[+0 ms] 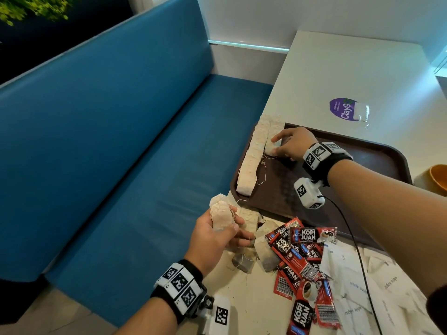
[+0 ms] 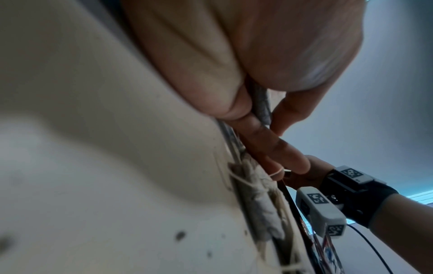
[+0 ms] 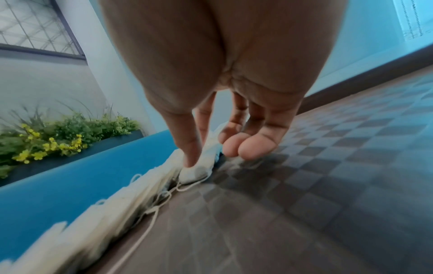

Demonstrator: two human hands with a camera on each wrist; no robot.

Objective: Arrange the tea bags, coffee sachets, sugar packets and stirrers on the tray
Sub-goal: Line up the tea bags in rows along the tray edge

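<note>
The brown tray [image 1: 377, 163] lies on the white table [image 1: 358, 68], its left edge close to the table's left side, next to a blue bench seat [image 1: 121, 141]. Along that left edge of the tray runs a row of tea bags [image 1: 251, 160], overlapping one another from near to far, with loose strings trailing onto the tray floor. Just right of the row's far part sits a shorter second row [image 1: 273, 134]. The right hand [image 1: 294, 146] reaches over the tray to this second row; in the right wrist view its thumb [image 3: 189, 148] presses down on the nearest tea bag [image 3: 196, 172] while the other fingers [image 3: 255, 146] hang slightly apart and bent just above the tray, so the bag is pressed or lightly pinched rather than wrapped. The left hand [image 1: 217, 235] is near the tray's near left corner, its fingers curled round a small bunch of tea bags [image 1: 221, 216] held upright. Beneath it a few more tea bags [image 1: 256, 252] lie loose on the table. To the right of these is a heap of red and black coffee sachets [image 1: 302, 262], and further right white sugar packets [image 1: 358, 286] are spread over the near table. One lone tea bag [image 1: 361, 112] lies on a purple sticker [image 1: 341, 108] beyond the tray, well apart from the rest. An orange bowl [image 1: 439, 177] is at the right edge.
</note>
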